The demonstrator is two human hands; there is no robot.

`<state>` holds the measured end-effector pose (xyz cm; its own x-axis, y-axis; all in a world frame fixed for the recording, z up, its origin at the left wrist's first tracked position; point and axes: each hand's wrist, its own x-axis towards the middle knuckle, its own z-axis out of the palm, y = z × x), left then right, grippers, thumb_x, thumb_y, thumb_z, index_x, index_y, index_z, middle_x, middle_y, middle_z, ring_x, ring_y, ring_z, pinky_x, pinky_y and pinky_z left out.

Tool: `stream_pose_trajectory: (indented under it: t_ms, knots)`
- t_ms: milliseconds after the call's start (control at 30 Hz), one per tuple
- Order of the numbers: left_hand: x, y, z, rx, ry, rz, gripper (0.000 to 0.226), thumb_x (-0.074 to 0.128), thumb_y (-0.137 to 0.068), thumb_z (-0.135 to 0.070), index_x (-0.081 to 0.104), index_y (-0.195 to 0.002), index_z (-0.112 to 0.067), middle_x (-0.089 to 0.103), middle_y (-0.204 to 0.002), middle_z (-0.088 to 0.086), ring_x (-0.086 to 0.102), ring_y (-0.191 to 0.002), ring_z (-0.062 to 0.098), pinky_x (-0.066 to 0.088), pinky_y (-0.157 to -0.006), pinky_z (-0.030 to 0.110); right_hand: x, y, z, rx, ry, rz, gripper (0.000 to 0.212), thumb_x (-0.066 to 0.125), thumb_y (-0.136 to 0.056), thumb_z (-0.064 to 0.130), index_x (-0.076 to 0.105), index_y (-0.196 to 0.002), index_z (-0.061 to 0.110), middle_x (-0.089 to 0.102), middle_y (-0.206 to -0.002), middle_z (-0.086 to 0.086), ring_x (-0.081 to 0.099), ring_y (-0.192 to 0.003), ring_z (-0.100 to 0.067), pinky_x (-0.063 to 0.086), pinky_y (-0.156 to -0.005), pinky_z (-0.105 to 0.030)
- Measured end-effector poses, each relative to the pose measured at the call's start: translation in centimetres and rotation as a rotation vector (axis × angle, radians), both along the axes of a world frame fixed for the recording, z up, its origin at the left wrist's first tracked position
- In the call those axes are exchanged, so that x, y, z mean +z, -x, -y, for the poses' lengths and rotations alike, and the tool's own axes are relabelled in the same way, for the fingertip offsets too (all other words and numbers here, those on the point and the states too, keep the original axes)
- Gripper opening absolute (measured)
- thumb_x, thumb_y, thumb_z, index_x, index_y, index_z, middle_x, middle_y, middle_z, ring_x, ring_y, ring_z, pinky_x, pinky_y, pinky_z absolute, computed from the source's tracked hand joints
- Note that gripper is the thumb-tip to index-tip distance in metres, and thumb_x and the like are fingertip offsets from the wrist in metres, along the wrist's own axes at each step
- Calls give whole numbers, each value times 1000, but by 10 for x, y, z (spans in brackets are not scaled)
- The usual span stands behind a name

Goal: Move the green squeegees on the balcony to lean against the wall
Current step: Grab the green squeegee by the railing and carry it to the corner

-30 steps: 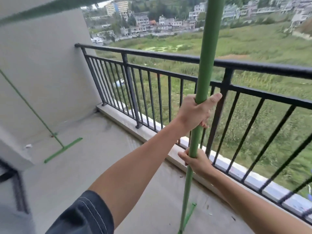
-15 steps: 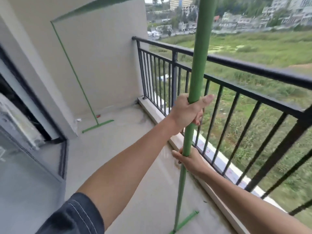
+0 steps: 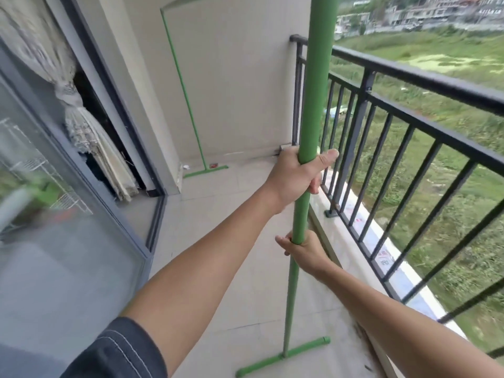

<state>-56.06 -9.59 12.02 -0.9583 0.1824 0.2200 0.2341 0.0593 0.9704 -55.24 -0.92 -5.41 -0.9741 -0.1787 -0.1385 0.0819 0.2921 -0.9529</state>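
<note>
Now both hands grip an upright green squeegee (image 3: 305, 186) near the railing (image 3: 409, 77): left hand (image 3: 296, 178) wrapped high, right hand (image 3: 305, 251) wrapped lower. Its blade (image 3: 283, 357) touches the floor. Another squeegee (image 3: 188, 105) leans on the far wall (image 3: 240, 77). Best carry it upright w/ blade clear, then tilt gently beside that one.

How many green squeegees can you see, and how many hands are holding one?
Green squeegees: 2, the held squeegee and the leaning squeegee at the far wall
Hands: 2, the left hand and the right hand, both on one pole
Total: 4
</note>
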Motion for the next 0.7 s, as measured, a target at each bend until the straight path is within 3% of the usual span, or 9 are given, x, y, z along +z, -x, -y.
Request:
stream_pose_trajectory:
  t_ms: [167, 267, 433, 567, 700]
  knots:
    - [-1, 59, 29, -10, 89, -71, 45, 63, -87, -32, 52, -50, -8, 52, -49, 9, 54, -51, 23, 54, -68, 33, 0, 63, 27, -18, -11, -21, 32, 71, -86, 28, 57, -67, 6, 52, -64, -12, 51, -59, -16, 39, -61, -32]
    - [3, 93, 43, -24, 114, -72, 43, 60, -88, -35, 53, -59, -3, 55, -56, 9, 56, -56, 19, 49, -67, 27, 0, 102, 38, -51, -35, -12, 33, 71, -85, 30, 57, -66, 6, 57, -61, -8, 54, -63, -22, 42, -64, -33]
    - [8, 139, 45, -139, 177, -62, 27, 61, -88, -30, 54, -71, -10, 59, -62, 8, 61, -65, 23, 54, -83, 43, -1, 146, 33, -83, -54, -10, 33, 74, -83, 27, 56, -65, 7, 57, -58, -4, 56, -64, -24, 46, -66, -38]
    - [9, 161, 23, -261, 220, -97, 16, 59, -90, -23, 54, -82, -10, 62, -68, 9, 63, -68, 20, 55, -80, 39, -2, 160, 3, -111, -103, -20, 36, 76, -80, 31, 55, -55, 15, 58, -54, 2, 61, -63, -22, 55, -71, -48]
    - [12, 181, -19, -373, 215, -108, 14, 59, -90, -21, 53, -90, -8, 64, -75, 9, 65, -72, 18, 56, -79, 33, 7, 168, -45, -206, -153, -34, 35, 76, -82, 25, 60, -62, 1, 59, -60, -6, 62, -61, -18, 55, -71, -43]
